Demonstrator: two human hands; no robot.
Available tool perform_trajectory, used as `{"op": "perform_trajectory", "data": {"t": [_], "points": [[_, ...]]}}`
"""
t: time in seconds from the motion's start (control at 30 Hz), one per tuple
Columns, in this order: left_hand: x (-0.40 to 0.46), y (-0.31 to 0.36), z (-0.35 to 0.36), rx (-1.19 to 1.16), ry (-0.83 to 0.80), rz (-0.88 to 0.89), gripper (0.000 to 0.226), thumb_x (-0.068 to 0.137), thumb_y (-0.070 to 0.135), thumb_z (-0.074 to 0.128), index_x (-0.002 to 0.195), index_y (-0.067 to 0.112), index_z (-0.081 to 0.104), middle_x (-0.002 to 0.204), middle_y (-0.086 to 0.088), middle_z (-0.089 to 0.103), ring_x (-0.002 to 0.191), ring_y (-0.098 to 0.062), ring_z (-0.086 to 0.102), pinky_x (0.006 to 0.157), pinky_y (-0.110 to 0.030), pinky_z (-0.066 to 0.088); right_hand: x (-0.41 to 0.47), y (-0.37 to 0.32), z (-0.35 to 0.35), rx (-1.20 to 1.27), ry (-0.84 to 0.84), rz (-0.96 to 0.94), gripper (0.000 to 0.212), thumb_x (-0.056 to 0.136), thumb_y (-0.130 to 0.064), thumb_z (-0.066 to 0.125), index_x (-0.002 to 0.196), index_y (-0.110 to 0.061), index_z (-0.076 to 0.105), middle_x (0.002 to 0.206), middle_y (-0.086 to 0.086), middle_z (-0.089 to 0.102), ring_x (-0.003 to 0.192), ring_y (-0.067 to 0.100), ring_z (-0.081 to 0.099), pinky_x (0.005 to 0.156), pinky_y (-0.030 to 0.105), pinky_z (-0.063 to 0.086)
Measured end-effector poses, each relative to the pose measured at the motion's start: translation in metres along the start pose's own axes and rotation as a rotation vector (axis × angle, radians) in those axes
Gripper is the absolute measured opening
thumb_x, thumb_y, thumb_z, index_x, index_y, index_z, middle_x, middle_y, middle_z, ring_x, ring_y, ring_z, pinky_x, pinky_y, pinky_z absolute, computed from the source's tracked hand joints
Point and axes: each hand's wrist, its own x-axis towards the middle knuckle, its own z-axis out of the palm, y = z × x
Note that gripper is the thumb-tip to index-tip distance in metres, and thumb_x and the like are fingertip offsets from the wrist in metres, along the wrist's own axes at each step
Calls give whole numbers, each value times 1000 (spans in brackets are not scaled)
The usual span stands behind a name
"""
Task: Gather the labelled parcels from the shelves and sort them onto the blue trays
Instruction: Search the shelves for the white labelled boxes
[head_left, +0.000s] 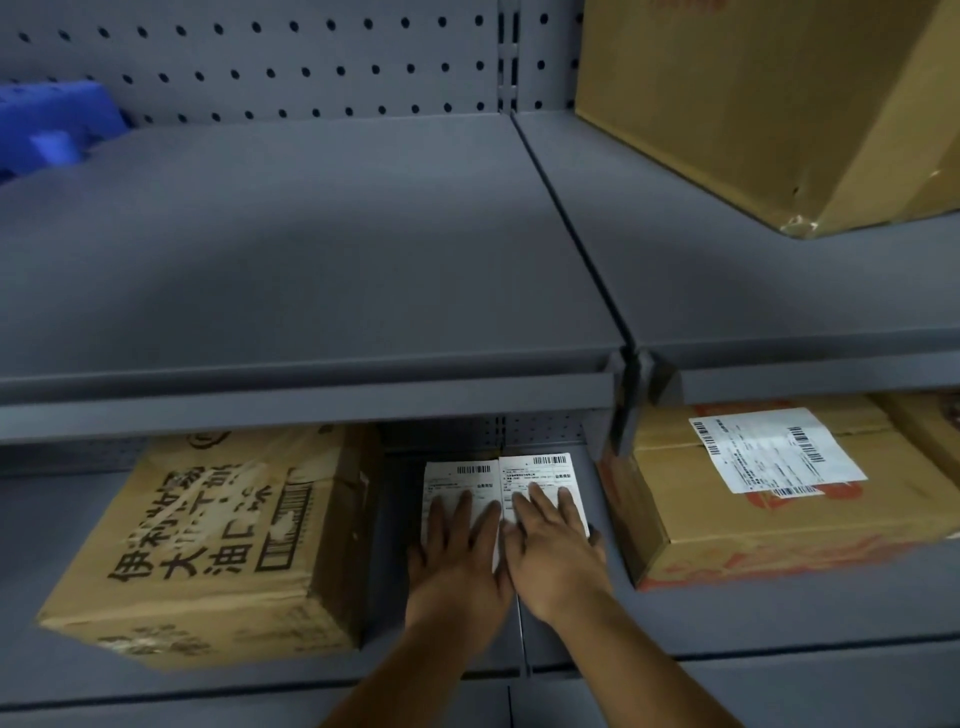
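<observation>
Left hand (457, 551) and right hand (550, 545) lie spread, flat on two labelled parcels (501, 480) on the lower shelf (727, 618). Boxes stand just beside each hand; open shelf edge nearer.

Two bare forearms enter from the bottom edge. The left hand (457, 551) and right hand (550, 545) wear no gloves. No sleeves, rings or watches show.
</observation>
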Motion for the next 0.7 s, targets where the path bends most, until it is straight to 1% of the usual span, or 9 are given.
{"op": "perform_trajectory", "data": {"t": [0.07,0.13,0.2,0.27,0.33,0.43,0.5,0.7], "points": [[-1,-1,4,21,12,11,80,79,68,-15,156,47,-16,169,5,-23,154,-28,-24,124,-56,4,-2,2,2,-2,-9,-4,57,105,-52,19,161,-39,14,168,-19,-2,154,10,-16,123,54,4],[-2,-2,6,37,20,20,82,77,67,-19,156,46,-19,168,4,-25,154,-29,-26,124,-55,4,-5,4,3,0,-6,-5,57,105,-51,19,161,-40,12,168,-20,-4,153,9,-18,123,53,3],[-4,-3,5,44,21,24,79,80,66,-18,156,45,-19,168,3,-26,153,-29,-27,124,-55,3,-7,5,4,8,1,-3,58,105,-52,19,161,-40,11,168,-21,-5,153,8,-19,123,52,3],[-7,-4,4,49,12,21,72,87,65,-10,155,45,-21,167,4,-28,152,-28,-28,124,-54,1,-9,5,5,13,-1,3,59,104,-53,19,161,-40,11,168,-22,-6,152,7,-21,123,53,2],[-13,-8,3,65,18,20,71,90,66,-3,156,45,-19,168,4,-26,153,-27,-28,124,-54,1,-14,6,5,15,6,14,59,104,-55,21,160,-40,11,167,-22,-7,152,7,-21,123,54,3],[-24,-14,4,69,38,28,76,89,74,2,158,44,-11,170,5,-20,154,-27,-24,124,-55,8,-24,7,8,16,32,30,61,102,-59,26,159,-41,15,167,-23,-4,152,7,-20,121,56,7],[-31,-17,3,55,32,26,78,92,77,11,159,44,-8,170,5,-17,155,-26,-22,123,-54,13,-33,8,11,20,56,42,65,100,-61,33,159,-41,16,167,-24,-2,153,7,-19,120,56,11],[-46,-18,-3,22,-9,31,74,96,69,28,159,44,-2,171,6,-12,156,-24,-15,121,-56,19,-51,9,12,26,68,70,76,90,-60,49,158,-41,19,167,-23,2,154,10,-14,118,55,21]]}}
